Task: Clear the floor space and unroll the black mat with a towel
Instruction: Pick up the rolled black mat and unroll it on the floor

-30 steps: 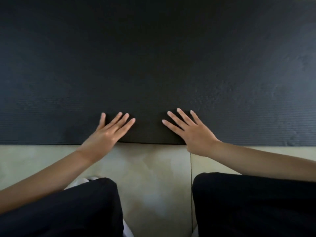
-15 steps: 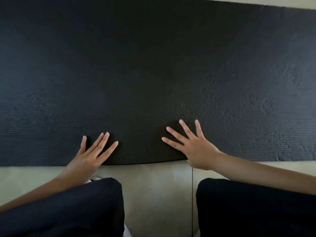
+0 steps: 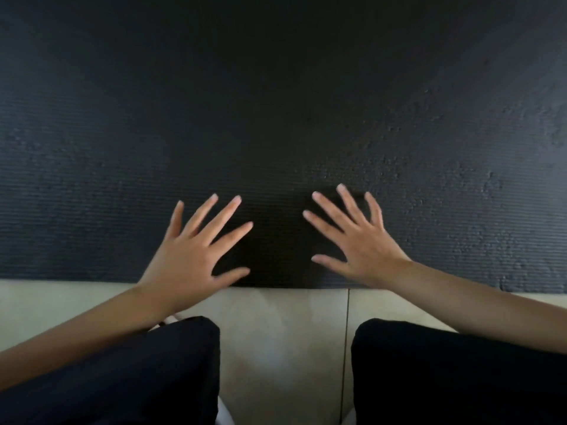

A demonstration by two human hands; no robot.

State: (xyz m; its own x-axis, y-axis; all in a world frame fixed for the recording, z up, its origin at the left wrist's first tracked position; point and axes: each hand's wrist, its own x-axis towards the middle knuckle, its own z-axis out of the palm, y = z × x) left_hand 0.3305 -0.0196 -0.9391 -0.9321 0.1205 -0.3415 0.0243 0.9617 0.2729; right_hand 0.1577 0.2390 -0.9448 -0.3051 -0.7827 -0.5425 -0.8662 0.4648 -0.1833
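The black mat lies unrolled and flat across the floor, filling the upper two thirds of the head view; its near edge runs along the pale tiles. My left hand is spread open over the mat just past that near edge, fingers apart, holding nothing. My right hand is likewise spread open over the mat a little to the right, fingers splayed. Whether the palms press on the mat I cannot tell. No towel is in view.
Pale floor tiles with a dark grout line run below the mat's edge. My two knees in black trousers sit at the bottom left and right. The mat's right part shows a rough, pitted texture.
Both hands have slid farther onto the mat and their fingers have spread wider. The left hand moved up and right. The view shifted closer, so the mat's far edge is out of sight.
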